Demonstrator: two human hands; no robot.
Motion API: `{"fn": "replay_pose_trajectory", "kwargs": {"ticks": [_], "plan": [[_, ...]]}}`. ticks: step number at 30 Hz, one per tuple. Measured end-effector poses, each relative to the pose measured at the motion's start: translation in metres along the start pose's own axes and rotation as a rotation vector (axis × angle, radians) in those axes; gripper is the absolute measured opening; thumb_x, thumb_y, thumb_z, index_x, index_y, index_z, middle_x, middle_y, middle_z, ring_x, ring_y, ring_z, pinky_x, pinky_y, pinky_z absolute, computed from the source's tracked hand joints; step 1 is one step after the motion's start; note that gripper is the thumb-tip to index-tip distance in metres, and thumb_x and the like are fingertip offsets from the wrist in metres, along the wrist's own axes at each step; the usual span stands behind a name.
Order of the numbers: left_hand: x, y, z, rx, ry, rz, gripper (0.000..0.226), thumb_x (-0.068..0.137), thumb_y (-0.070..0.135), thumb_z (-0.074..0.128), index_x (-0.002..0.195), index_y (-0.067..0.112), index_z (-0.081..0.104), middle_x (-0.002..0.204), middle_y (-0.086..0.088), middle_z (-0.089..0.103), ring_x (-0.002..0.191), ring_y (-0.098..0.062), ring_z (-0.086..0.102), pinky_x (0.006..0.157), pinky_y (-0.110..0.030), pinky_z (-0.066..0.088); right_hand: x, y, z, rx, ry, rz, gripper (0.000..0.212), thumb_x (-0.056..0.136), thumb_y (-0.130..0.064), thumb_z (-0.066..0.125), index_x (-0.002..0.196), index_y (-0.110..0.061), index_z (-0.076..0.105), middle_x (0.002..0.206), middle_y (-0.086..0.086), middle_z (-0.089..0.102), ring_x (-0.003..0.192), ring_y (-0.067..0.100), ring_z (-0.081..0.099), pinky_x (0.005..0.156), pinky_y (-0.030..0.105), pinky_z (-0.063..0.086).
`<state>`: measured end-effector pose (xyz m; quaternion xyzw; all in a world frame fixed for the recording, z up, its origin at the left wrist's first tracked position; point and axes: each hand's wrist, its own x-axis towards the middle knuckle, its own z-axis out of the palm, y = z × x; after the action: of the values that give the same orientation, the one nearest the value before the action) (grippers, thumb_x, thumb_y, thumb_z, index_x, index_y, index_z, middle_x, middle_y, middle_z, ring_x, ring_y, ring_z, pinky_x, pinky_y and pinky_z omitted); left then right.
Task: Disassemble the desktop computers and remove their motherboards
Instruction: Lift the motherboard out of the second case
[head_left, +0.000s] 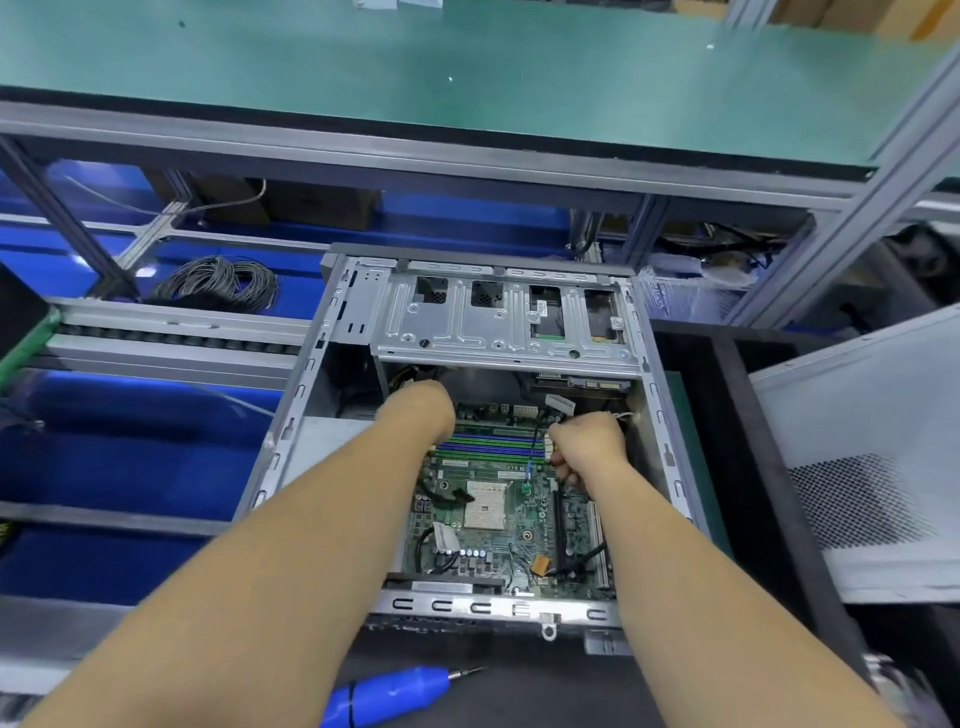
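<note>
Screwdriver: blue screwdriver (395, 693) lies on the counter (545, 686), closest of all, with no hand on it.
Case: open metal computer case (306, 374) sits just behind it.
Motherboard: green motherboard (498, 509) lies flat on the case floor, wires plugged in.
Left hand: left hand (418, 408) reaches under the drive cage (498, 322); its fingers are hidden, so I cannot tell.
Right hand: right hand (589, 447) has fingers curled, pinching a thin wire at the board's right side.
How it handles: probably light, thin, stiff, easy to crack. Hold it by bare edges, not the tiny parts.
</note>
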<state>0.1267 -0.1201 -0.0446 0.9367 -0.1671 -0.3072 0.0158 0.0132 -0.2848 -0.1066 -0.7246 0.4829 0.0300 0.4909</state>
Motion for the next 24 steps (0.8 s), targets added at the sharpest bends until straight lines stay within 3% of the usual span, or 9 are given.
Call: {"fn": "replay_pose_trajectory", "kwargs": {"ticks": [2,5,7,10,12,15,20,24], "plan": [[0.008,0.0,-0.006,-0.047,-0.134,-0.05,0.035,0.1,0.001,0.043,0.133,-0.004,0.055,0.088,-0.012,0.06,0.078,-0.024,0.059,0.076,-0.033,0.05,0.002,0.0,0.001,0.021,-0.006,0.009,0.012,0.092,-0.013,0.06,0.082,-0.01,0.066,0.061,0.011,0.067,0.036,0.02,0.054,0.038,0.021,0.039],[0.025,-0.008,-0.008,-0.049,-0.322,-0.096,0.041,0.107,0.008,0.03,0.144,-0.006,0.043,0.081,-0.011,0.06,0.051,-0.017,0.054,0.046,-0.025,0.048,0.004,0.0,0.002,0.035,-0.008,0.027,0.015,0.093,-0.014,0.06,0.079,-0.008,0.064,0.059,0.009,0.065,0.033,0.019,0.05,0.036,0.019,0.035],[0.03,-0.01,-0.008,-0.129,-0.377,-0.142,0.043,0.109,0.015,0.029,0.143,-0.006,0.044,0.074,-0.01,0.06,0.035,-0.013,0.054,0.036,-0.022,0.046,0.005,-0.001,0.002,0.03,0.0,0.039,0.018,0.093,-0.015,0.06,0.079,-0.004,0.064,0.058,0.008,0.064,0.032,0.018,0.048,0.036,0.019,0.033],[0.035,-0.014,-0.01,-0.22,-0.387,-0.163,0.04,0.109,0.016,0.033,0.135,-0.007,0.052,0.071,-0.013,0.064,0.038,-0.014,0.057,0.036,-0.024,0.048,0.004,-0.002,0.003,0.009,-0.003,0.04,0.021,0.094,-0.015,0.058,0.078,-0.002,0.063,0.06,0.009,0.064,0.032,0.019,0.047,0.037,0.02,0.033],[0.038,-0.019,-0.012,-0.271,-0.417,-0.172,0.037,0.108,0.018,0.037,0.113,-0.007,0.063,0.062,-0.011,0.068,0.038,-0.015,0.06,0.033,-0.021,0.045,0.004,-0.003,0.005,-0.001,-0.004,0.044,0.02,0.094,-0.015,0.056,0.08,-0.001,0.063,0.062,0.01,0.063,0.032,0.02,0.048,0.039,0.022,0.035],[0.039,-0.027,-0.013,-0.322,-0.483,-0.138,0.044,0.109,0.023,0.037,0.087,-0.005,0.063,0.055,-0.009,0.069,0.037,-0.01,0.06,0.034,-0.017,0.044,0.004,-0.004,0.006,-0.006,0.003,0.057,0.018,0.092,-0.01,0.051,0.083,0.001,0.062,0.066,0.015,0.062,0.035,0.022,0.05,0.042,0.023,0.038],[0.041,-0.03,-0.009,-0.338,-0.422,-0.083,0.039,0.109,0.019,0.038,0.086,-0.004,0.059,0.051,-0.007,0.067,0.034,-0.008,0.058,0.032,-0.016,0.041,0.002,-0.008,0.007,0.043,0.03,0.088,0.012,0.089,-0.008,0.051,0.08,-0.004,0.058,0.07,0.015,0.059,0.044,0.023,0.048,0.05,0.031,0.048],[0.044,-0.029,-0.005,-0.334,-0.405,-0.052,0.033,0.108,0.014,0.034,0.1,-0.009,0.057,0.049,-0.008,0.065,0.032,-0.011,0.055,0.033,-0.016,0.041,-0.001,-0.012,0.006,0.035,0.019,0.087,0.013,0.092,-0.01,0.051,0.081,-0.005,0.055,0.076,0.016,0.061,0.053,0.026,0.054,0.051,0.036,0.056]]}}
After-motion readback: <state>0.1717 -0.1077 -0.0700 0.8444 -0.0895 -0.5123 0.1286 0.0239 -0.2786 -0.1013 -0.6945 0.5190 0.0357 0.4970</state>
